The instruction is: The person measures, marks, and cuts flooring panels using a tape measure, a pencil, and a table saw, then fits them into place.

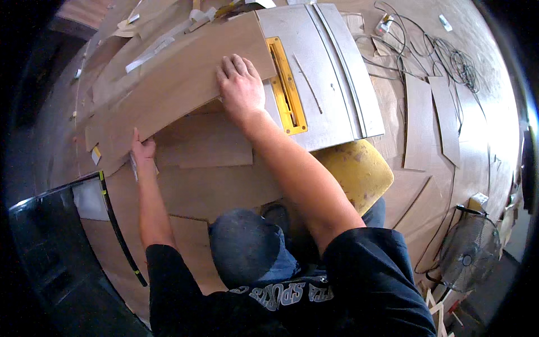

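Note:
A long brown thin wooden board (185, 73) lies slanting across the upper left, its right end resting on a grey metal table saw top (320, 73). At the board's near edge, toward its left part, my left hand (144, 150) grips it, thumb up and the other fingers partly hidden. My right hand (241, 87) lies on top of the board near its right end, fingers laid flat and slightly apart, thumb hidden. Just right of that end is the saw's yellow slotted insert plate (289, 92). A thin wood strip (307, 84) lies on the metal top.
A yellow panel (353, 171) juts out below the saw top. Cut board pieces (418, 123) and tangled cables (463, 67) lie on the floor at right. A fan (469, 253) stands lower right; a dark glossy panel (62, 247) stands lower left.

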The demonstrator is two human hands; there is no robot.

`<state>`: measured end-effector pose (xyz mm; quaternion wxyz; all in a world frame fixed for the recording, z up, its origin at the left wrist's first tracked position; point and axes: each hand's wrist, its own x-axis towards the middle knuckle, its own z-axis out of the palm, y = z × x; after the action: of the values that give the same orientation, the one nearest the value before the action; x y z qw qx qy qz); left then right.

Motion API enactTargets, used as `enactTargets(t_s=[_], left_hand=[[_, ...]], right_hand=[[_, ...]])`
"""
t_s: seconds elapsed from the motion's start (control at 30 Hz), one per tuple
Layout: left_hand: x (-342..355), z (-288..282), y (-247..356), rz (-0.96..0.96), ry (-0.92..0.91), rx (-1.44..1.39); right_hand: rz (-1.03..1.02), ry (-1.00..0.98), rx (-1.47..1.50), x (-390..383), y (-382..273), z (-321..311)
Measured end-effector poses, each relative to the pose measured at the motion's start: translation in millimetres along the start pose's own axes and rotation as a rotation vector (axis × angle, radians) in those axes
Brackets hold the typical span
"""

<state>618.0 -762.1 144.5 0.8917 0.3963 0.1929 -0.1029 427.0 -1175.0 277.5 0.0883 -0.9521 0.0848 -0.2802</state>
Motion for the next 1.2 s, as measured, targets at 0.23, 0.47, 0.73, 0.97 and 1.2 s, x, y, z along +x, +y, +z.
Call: enactTargets(t_s=[0.23,0.47,0.73,0.97,1.2], left_hand=[[4,-1,19,-0.063,0.004,0.129],[-10,9,9,0.013,0.035,0.094],[-8,20,9,0.025,0.157,0.124],[6,2,23,-0.01,0.008,0.117],[-12,18,21,0.016,0.082,0.137]], right_hand=[[0.042,0.019,0.04,-1,-2,-8],[0.052,0.026,0.051,-2,0,-9],[0.083,0.025,0.056,-6,0,-9],[0.078,0.016,0.069,-7,-1,-11],[0.077,0.007,0.062,-12,-1,-14]])
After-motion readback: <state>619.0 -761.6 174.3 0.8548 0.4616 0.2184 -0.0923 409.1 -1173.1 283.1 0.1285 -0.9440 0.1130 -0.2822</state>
